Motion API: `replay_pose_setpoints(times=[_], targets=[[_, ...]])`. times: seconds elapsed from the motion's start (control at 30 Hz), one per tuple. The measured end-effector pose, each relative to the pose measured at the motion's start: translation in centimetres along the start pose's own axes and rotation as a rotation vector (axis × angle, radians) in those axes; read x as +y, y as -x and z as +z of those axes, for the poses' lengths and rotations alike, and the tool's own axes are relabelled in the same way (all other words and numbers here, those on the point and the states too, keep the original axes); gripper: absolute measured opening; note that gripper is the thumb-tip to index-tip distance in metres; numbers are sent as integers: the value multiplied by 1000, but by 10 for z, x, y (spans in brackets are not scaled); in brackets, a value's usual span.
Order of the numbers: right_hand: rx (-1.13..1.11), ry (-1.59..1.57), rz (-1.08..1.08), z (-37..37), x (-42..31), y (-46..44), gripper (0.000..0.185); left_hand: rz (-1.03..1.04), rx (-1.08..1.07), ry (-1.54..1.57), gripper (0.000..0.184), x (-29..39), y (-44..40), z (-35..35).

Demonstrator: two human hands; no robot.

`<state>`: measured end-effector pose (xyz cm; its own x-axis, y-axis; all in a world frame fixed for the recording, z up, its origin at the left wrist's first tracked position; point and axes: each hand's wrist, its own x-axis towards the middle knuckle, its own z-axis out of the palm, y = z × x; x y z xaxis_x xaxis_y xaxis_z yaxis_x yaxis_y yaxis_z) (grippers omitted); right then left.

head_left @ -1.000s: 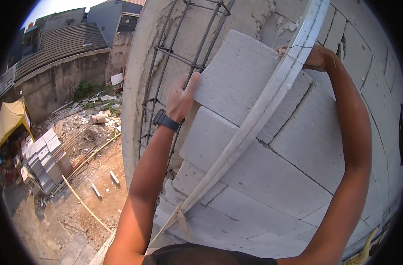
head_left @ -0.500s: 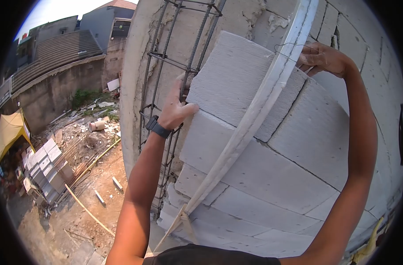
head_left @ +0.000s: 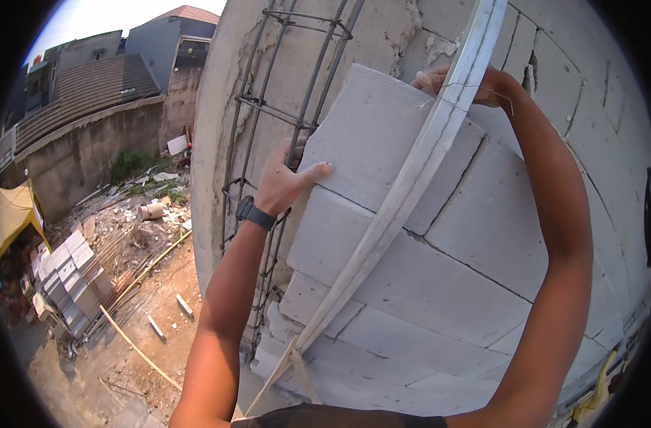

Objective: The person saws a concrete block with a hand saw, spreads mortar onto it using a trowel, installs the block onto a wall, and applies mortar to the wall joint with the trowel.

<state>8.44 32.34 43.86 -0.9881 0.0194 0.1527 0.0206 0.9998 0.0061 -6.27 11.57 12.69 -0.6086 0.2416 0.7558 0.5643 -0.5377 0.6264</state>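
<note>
A pale grey aerated concrete block point(head_left: 372, 128) sits at the top left end of a block wall point(head_left: 411, 285). My left hand point(head_left: 286, 182) grips its left end, thumb on the front face and the other fingers partly hidden behind. My right hand point(head_left: 475, 87) reaches behind a long straight metal-faced bar point(head_left: 429, 146), its fingertips over the block's top edge. The bar slants across the front of the wall, and a thin wire point(head_left: 450, 100) is tied around it near my right hand. A neighbouring block point(head_left: 486, 203) adjoins on the right.
A rebar column cage point(head_left: 304, 107) stands just left of the block, before a rough plastered wall point(head_left: 215, 128). Far below at left lie rubble, wooden poles and stacked blocks point(head_left: 72, 274) near a yellow canopy point(head_left: 15, 214). A wooden brace point(head_left: 272, 378) meets the bar's lower end.
My right hand has moved left behind the bar, its fingertips now on the block's top edge. My left hand keeps its hold on the block's end, and the view has shifted slightly.
</note>
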Motion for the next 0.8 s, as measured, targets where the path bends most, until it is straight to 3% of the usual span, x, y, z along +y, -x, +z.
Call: replay_pose_setpoints(times=[0.17,0.4,0.57,0.8], targets=[[-71,-185,14,9,-9,-8,81,11,18,-11,72,-2,-1,0],[-77,-11,55,14,-30,-6,80,38,89,-99,65,-22,-4,-4],[-29,38,-51,8,-43,-13,82,58,107,-45,63,-22,-2,0],[53,39,-40,-18,-23,-22,82,43,84,-57,66,-18,-1,-3]])
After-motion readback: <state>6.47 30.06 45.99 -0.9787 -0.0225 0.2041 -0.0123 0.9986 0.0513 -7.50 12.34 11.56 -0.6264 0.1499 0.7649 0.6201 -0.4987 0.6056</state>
